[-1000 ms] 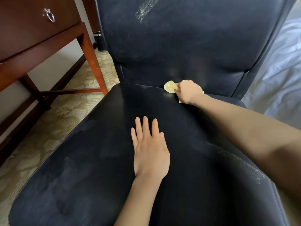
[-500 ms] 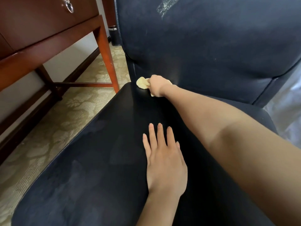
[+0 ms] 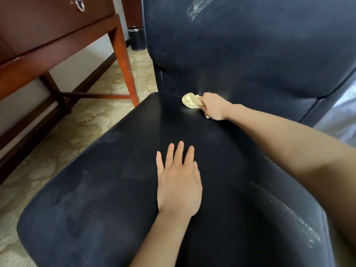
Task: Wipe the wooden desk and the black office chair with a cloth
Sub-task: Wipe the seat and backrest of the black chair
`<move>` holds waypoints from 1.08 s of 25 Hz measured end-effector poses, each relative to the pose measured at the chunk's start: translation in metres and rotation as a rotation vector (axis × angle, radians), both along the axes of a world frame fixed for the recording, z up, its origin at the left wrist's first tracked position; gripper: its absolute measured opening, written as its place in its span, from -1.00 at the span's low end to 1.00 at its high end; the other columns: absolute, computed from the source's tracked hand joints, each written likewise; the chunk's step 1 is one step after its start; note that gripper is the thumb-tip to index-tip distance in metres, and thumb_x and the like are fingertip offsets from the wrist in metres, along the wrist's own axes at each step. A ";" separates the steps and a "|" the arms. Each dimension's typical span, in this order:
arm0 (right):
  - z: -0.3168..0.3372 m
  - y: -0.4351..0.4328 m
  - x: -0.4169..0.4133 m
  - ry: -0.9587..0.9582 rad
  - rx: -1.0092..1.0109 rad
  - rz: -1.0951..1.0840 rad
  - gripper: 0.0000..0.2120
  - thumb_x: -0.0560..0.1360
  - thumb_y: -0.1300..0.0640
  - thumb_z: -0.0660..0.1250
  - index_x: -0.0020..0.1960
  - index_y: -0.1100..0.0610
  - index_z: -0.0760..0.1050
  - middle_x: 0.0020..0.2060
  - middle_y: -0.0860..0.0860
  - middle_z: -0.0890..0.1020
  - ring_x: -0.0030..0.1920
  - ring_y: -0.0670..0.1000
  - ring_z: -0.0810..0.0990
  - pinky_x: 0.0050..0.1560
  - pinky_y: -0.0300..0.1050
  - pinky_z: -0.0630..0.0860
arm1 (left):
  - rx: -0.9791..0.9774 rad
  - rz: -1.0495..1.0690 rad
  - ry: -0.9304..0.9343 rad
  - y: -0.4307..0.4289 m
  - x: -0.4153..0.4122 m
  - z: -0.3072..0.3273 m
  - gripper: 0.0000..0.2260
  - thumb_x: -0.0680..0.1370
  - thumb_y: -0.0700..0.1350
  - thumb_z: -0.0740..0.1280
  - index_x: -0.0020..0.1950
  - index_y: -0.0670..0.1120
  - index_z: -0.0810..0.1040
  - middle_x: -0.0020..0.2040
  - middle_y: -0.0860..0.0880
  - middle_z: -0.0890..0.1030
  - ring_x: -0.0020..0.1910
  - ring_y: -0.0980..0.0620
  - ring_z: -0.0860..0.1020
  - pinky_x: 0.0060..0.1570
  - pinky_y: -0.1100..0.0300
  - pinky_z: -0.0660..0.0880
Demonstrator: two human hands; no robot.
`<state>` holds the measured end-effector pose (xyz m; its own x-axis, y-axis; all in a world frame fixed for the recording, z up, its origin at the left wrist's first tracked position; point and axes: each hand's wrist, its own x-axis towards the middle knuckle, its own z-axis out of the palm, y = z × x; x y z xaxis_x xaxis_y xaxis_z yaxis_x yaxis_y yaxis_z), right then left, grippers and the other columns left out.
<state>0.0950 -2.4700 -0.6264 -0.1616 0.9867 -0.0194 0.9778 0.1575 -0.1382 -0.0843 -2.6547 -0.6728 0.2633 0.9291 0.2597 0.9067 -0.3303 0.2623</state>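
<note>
Patterned beige carpet surrounds the black office chair, whose smooth leather seat bears the left hand, flat with fingers spread. At one o'clock from it, against the backrest crease, the right hand clenches a crumpled pale-yellow cloth; the reddish wooden desk stands at ten o'clock.

Black leather office chair seat, broad, slightly glossy, faint dusty smears across its left half and pale flecks along the right edge. Flat on the seat, near centre: left hand, palm down, fingers spread. At the back of the seat, against the crease with the backrest: crumpled pale yellow cloth, bunched in the right hand and pressed to the leather.

Beige floral-patterned carpet floor carries the reddish-brown wooden desk legs and a small dark cylindrical bin.
</note>
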 end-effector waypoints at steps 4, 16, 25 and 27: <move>0.000 -0.045 0.042 0.013 0.036 -0.027 -0.86 0.55 0.28 0.16 -0.17 0.27 0.37 -0.19 0.18 0.43 -0.14 0.20 0.47 -0.04 0.08 0.45 | 0.009 -0.063 0.046 0.011 -0.009 0.003 -0.57 0.66 0.00 -0.09 0.55 0.06 0.10 0.57 0.06 0.08 0.55 0.04 -0.04 0.47 0.03 -0.25; -0.008 -0.197 0.107 0.153 0.118 -0.144 -0.76 0.58 0.23 0.18 -0.21 0.35 0.41 -0.15 0.22 0.55 -0.05 0.04 0.45 0.00 0.03 0.42 | 0.174 -0.232 0.527 -0.020 -0.027 0.032 -0.52 0.64 0.08 -0.12 0.52 -0.02 0.21 0.54 -0.03 0.20 0.54 -0.02 0.08 0.47 -0.15 -0.21; -0.015 -0.289 0.083 0.294 0.141 -0.128 -0.85 0.57 0.22 0.23 -0.17 0.08 0.45 -0.31 -0.05 0.50 -0.15 -0.05 0.40 -0.16 -0.22 0.26 | -0.134 -0.038 0.155 -0.067 -0.065 0.015 -0.53 0.65 0.12 -0.13 0.56 0.07 0.04 0.58 0.09 -0.07 0.54 0.05 -0.19 0.46 -0.08 -0.24; -0.017 -0.296 0.077 0.330 0.147 -0.125 -0.78 0.57 0.23 0.23 -0.24 0.04 0.39 -0.35 -0.16 0.42 -0.15 -0.20 0.28 -0.16 -0.37 0.17 | -0.134 0.012 0.057 -0.068 -0.077 0.013 -0.54 0.66 0.08 -0.09 0.55 0.03 0.12 0.58 0.07 0.01 0.55 0.05 -0.15 0.48 -0.05 -0.21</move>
<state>0.1716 -2.7658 -0.6430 -0.0140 0.9876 0.1564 0.8973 0.0815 -0.4338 -0.1611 -2.7232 -0.6596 0.2626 0.9577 0.1178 0.9251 -0.2846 0.2513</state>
